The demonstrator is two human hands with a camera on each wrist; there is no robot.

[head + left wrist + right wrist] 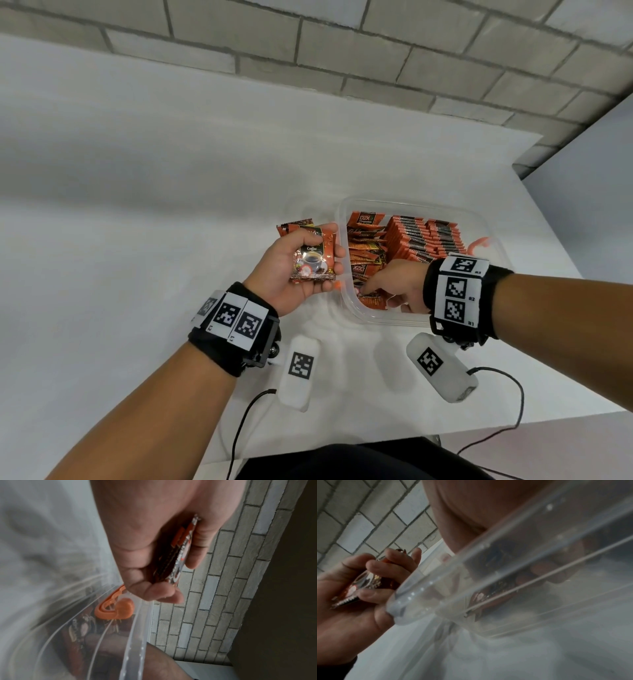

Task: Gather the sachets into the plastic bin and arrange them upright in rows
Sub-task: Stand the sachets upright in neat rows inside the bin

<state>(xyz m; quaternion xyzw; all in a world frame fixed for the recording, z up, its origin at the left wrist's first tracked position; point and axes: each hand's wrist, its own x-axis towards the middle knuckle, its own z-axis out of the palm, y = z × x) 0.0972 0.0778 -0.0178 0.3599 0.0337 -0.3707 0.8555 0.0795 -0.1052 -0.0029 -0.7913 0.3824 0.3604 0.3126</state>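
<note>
Currently, the held sachets [313,258] form a small stack in the left hand [291,270], fingers curled round it, just left of the plastic bin [507,236]. Inside the bin, upright sachet rows [424,240] occupy the right part; loose sachets [364,246] lie jumbled on the left. The right hand [399,286] reaches into the bin's near corner, fingers pinching a sachet [371,294] there. The bin stands on the white worktop [137,205].

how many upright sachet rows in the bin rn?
2, side by side in the plastic bin's right half: one row, one further right. Left section sachets lie loose, not upright.
</note>
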